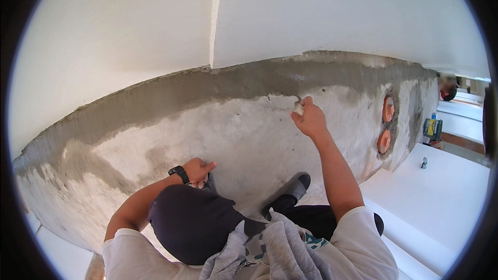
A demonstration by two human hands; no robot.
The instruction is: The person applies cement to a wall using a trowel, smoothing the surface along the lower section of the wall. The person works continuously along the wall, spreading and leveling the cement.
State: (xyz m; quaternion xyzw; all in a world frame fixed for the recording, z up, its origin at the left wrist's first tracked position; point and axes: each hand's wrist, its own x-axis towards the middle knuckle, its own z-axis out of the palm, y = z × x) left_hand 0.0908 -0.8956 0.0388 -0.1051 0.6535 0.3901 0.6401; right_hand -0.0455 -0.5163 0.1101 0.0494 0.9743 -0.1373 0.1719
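Observation:
My right hand [310, 118] reaches out ahead, its fingers closed round the pale handle of a trowel [298, 107]. The trowel's bent neck meets the lower edge of the wet grey mortar band [249, 80]; its blade is hard to pick out against the mortar. This band runs along the foot of the white wall [290, 10]. My left hand [197, 171], with a black watch at the wrist, is beside my dark-trousered knee [192, 223]. Its thumb sticks out, the other fingers are curled, and what they may hold is hidden.
Two orange round pipe caps [388, 109] are set in the rough floor [233, 129] at the right. Beyond are a dark container with a yellow-green side [432, 128], a white slab [430, 192] bearing a small object [424, 163], and part of another person [448, 88]. My sandalled foot [296, 185] is between my arms.

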